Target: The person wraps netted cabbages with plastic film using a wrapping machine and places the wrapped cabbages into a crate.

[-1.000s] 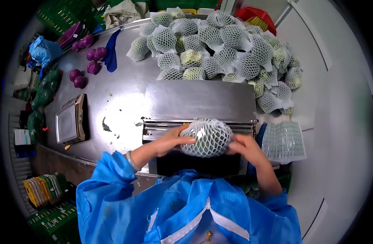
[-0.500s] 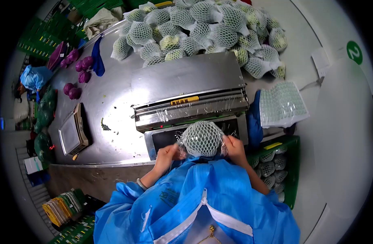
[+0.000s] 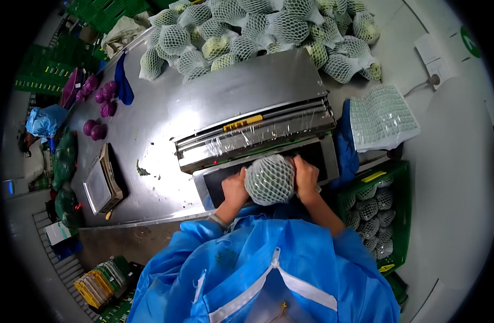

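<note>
A round pale green vegetable in a white foam net (image 3: 269,180), with shiny clear film over it, is held between my two hands in front of my chest. My left hand (image 3: 235,188) is closed at its left side, and my right hand (image 3: 305,176) is closed at its right side. Behind it stands a metal wrapping machine (image 3: 258,134) with clear film across its rollers. Below the rollers, the machine's dark plate (image 3: 217,183) lies partly under my hands and the vegetable.
Many netted vegetables (image 3: 247,32) are piled at the back. A scale (image 3: 103,183) and purple cabbages (image 3: 95,130) sit on the left. At the right are a label stack (image 3: 384,118) and a green crate (image 3: 400,215) of wrapped vegetables. Someone in blue (image 3: 44,121) is at far left.
The netted vegetable has come off the rollers toward my body, then slightly forward over the plate. My hands have closed in at its sides. The view has shifted, showing more of the right crate.
</note>
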`<action>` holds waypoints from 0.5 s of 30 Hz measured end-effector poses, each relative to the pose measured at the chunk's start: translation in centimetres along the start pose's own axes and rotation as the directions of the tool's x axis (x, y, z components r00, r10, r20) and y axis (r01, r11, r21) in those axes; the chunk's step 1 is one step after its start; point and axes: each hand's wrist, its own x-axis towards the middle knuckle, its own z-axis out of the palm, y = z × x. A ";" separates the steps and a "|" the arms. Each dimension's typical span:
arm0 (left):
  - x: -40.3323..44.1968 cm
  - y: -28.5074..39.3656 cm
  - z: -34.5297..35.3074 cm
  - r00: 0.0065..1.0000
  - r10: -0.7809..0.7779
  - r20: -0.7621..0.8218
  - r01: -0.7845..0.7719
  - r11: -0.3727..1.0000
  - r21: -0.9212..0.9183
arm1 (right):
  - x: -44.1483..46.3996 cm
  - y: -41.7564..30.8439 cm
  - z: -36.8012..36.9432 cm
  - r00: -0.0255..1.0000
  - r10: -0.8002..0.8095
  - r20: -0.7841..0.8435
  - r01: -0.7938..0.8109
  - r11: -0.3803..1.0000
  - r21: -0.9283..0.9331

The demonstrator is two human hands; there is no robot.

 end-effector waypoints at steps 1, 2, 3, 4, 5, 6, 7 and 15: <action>-0.1 -0.1 -0.3 0.998 -0.055 0.009 0.056 0.995 -0.081 | -0.2 -0.7 0.8 0.969 0.176 0.174 -0.235 0.872 0.429; 0.4 0.4 -1.2 0.997 0.010 -0.077 -0.032 0.957 -0.289 | 0.0 -1.1 1.4 0.890 0.243 0.385 -0.455 0.524 0.720; 0.3 1.7 -2.7 0.986 0.059 -0.159 -0.129 0.869 -0.479 | -0.8 -2.2 0.7 0.932 0.125 0.340 -0.356 0.484 0.799; 0.0 2.7 -4.6 0.994 0.070 -0.088 -0.108 0.811 -0.575 | -1.6 -2.6 0.5 0.919 0.008 0.394 -0.367 0.381 0.849; -0.3 3.6 -6.6 0.997 0.081 -0.016 -0.071 0.745 -0.663 | -2.6 -2.6 1.0 0.880 -0.154 0.450 -0.410 0.233 0.882; -0.5 4.6 -8.5 0.994 0.091 0.055 -0.021 0.675 -0.738 | -3.6 -3.1 0.3 0.820 -0.271 0.505 -0.483 0.146 0.863; -0.4 5.2 -10.0 0.979 0.202 0.003 -0.130 0.644 -0.754 | -4.1 -3.6 -0.9 0.757 -0.338 0.559 -0.551 0.129 0.825; -1.8 6.9 -10.2 0.953 0.056 0.298 0.256 0.379 -0.889 | -3.5 -12.5 -14.1 0.833 -0.338 0.439 -0.171 0.596 0.784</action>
